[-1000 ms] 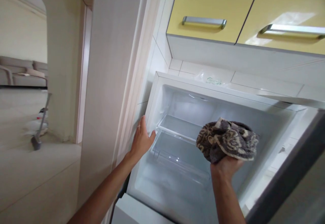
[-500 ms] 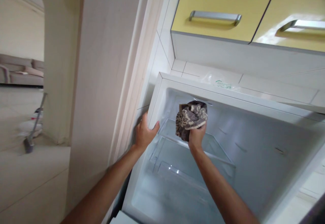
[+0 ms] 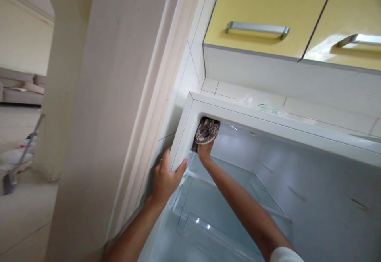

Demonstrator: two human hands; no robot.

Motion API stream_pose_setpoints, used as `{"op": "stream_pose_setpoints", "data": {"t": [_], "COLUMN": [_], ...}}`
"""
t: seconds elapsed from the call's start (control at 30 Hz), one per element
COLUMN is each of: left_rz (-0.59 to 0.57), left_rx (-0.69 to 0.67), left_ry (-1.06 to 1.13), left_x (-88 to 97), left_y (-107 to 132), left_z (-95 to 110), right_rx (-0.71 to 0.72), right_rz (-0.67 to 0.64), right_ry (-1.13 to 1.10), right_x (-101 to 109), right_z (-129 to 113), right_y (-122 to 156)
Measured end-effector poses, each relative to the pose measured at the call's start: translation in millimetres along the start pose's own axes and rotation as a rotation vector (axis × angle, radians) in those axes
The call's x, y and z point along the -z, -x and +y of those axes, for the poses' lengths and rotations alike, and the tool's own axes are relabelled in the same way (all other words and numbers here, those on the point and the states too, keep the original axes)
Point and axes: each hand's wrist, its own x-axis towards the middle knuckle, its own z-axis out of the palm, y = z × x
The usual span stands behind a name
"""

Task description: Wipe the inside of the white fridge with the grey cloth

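An open white fridge compartment (image 3: 268, 121) fills the lower right. My right hand (image 3: 204, 150) reaches deep inside and is closed round a grey patterned cloth (image 3: 206, 130), which is pressed into the upper left inner corner. My left hand (image 3: 165, 178) grips the fridge's left front edge, fingers on the outer side and thumb on the inner face. A clear shelf (image 3: 238, 174) crosses the compartment below my right arm, and a clear plastic tray front (image 3: 205, 230) sits lower down.
Yellow cupboards with metal handles (image 3: 257, 29) hang above the fridge. A thin plastic bag (image 3: 263, 105) lies on the fridge top. A pale wall panel (image 3: 113, 107) stands to the left. Beyond it are a floor brush (image 3: 12, 174) and a sofa (image 3: 20, 91).
My right hand carried the cloth from the front right of the opening up into the inner top left corner. The view shifted closer and left; my left hand stayed on the edge.
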Motion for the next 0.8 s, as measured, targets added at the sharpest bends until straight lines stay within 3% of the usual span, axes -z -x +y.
{"op": "stream_pose_setpoints", "data": {"t": [0.17, 0.43, 0.63, 0.8], "left_rz": [0.047, 0.046, -0.018, -0.052], "left_rx": [-0.048, -0.067, 0.074, 0.163], "left_ry": [-0.039, -0.097, -0.103, -0.086], "left_x": [1.5, 4.5, 5.2, 6.9], "left_y": [-2, -3, -1, -3], "left_z": [1, 0, -1, 1], "right_rx": [-0.012, -0.029, 0.17, 0.292], "right_rz": [-0.155, -0.335, -0.557, -0.651], "right_ry": [0.393, 0.759, 1.019, 1.159], "right_x": [-6, 1, 35, 89], "right_z": [53, 105, 125, 128], "right_y": [-24, -63, -77, -83]}}
